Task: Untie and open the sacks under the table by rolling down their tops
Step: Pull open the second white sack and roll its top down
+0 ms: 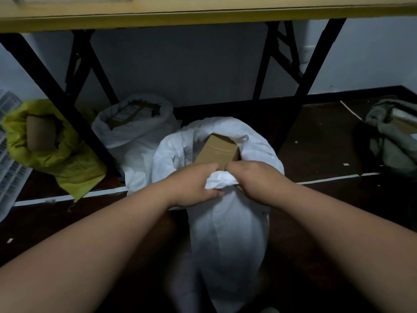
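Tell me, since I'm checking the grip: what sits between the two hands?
Head view: a bunched fold of the white sack rim, gripped by left hand and right hand.

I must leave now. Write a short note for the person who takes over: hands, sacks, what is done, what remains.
Left hand and right hand both grip the near rim of the front white sack; its mouth is open, with a box showing.
Yellow sack and rear white sack, both left, are already open.
Left: finish rolling the front sack's top down. The grey sack, far right, is unclear.

White sack [228, 233], yellow-green sack [67, 159]
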